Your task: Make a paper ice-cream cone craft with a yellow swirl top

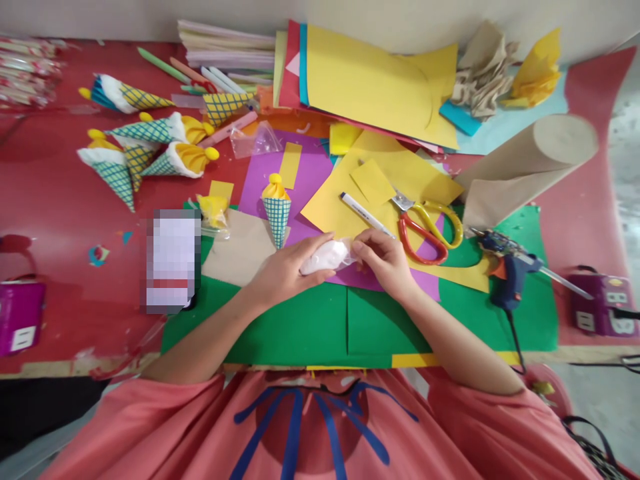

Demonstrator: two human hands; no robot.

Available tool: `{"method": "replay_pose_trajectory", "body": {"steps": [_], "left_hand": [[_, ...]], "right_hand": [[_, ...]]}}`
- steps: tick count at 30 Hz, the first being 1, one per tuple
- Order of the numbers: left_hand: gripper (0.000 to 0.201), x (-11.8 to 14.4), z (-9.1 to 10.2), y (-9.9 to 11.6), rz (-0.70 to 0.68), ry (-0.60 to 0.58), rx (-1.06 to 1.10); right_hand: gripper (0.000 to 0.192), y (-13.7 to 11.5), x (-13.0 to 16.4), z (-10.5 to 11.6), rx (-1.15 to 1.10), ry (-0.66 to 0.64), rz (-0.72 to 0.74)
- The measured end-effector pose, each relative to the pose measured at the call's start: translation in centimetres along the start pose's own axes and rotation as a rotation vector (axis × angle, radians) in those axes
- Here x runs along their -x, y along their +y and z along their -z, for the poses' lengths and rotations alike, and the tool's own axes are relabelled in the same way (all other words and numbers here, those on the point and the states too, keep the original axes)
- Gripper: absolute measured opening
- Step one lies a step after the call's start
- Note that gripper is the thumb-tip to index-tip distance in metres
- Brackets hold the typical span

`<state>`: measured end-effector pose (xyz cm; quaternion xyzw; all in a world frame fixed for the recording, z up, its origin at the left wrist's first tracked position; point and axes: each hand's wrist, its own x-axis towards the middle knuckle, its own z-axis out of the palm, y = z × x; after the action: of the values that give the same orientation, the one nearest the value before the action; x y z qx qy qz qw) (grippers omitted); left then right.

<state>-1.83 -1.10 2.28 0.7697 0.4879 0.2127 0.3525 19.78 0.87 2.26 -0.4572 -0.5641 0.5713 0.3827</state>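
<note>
Your red table is crowded with craft paper, and green sheets cover its near edge, right under your arms. Your left hand cups a soft white wad in clear wrapping, fingers curled around its near side, while your right hand pinches the wad's right end between thumb and fingertips; the wad sits above the purple sheet, near the middle of the table. Just beyond your left hand a checked paper cone with a yellow top stands point down. A white marker lies on the yellow paper just beyond your right hand, with red-and-yellow scissors to its right. Further right lies a blue glue gun (its cord trails toward you). More finished cones are piled at far left.
</note>
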Motion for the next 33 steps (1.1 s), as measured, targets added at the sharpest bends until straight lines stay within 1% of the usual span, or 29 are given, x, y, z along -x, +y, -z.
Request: {"method": "replay_pose_trajectory", "body": {"steps": [2, 4, 5, 7, 9, 13, 17, 20, 22, 26, 28, 30, 33], "left_hand": [[0.063, 0.10, -0.06, 0.02, 0.013, 0.052, 0.016], [0.059, 0.09, -0.04, 0.08, 0.014, 0.107, 0.035], [0.055, 0.05, 0.01, 0.11, 0.008, 0.134, 0.044], [0.048, -0.11, 0.16, 0.12, -0.005, 0.168, 0.064], [0.045, -0.29, 0.34, 0.06, -0.006, 0.181, 0.091], [0.037, -0.58, 0.57, -0.19, -0.049, 0.187, 0.159], [0.025, -0.70, 0.51, -0.23, -0.103, 0.204, 0.210], [0.022, -0.72, 0.38, -0.16, -0.082, 0.219, 0.229], [0.024, -0.71, 0.30, -0.16, -0.045, 0.222, 0.226], [0.028, -0.63, 0.21, -0.25, 0.025, 0.256, 0.195], [0.029, -0.60, 0.20, -0.27, 0.046, 0.283, 0.190], [0.028, -0.59, 0.19, -0.26, 0.043, 0.300, 0.188], [0.027, -0.59, 0.16, -0.21, 0.009, 0.309, 0.187]], "right_hand": [[0.013, -0.01, 0.03, -0.02, 0.089, 0.075, 0.076], [0.007, -0.05, 0.08, 0.05, 0.215, 0.146, 0.227], [0.006, -0.10, 0.10, 0.11, 0.278, 0.155, 0.315], [0.007, -0.21, 0.11, 0.29, 0.372, 0.117, 0.452], [0.010, -0.28, 0.08, 0.46, 0.404, 0.058, 0.489], [0.020, -0.20, 0.03, 0.59, 0.369, 0.003, 0.425], [0.022, 0.00, 0.13, 0.53, 0.350, -0.016, 0.430], [0.024, 0.12, 0.21, 0.42, 0.353, -0.048, 0.440], [0.024, 0.17, 0.23, 0.32, 0.335, -0.048, 0.414], [0.019, 0.19, 0.21, 0.22, 0.219, 0.040, 0.284], [0.025, 0.18, 0.16, 0.27, 0.143, 0.095, 0.216], [0.031, 0.17, 0.06, 0.34, 0.082, 0.136, 0.153], [0.029, 0.12, -0.17, 0.42, 0.019, 0.190, 0.090]]}}
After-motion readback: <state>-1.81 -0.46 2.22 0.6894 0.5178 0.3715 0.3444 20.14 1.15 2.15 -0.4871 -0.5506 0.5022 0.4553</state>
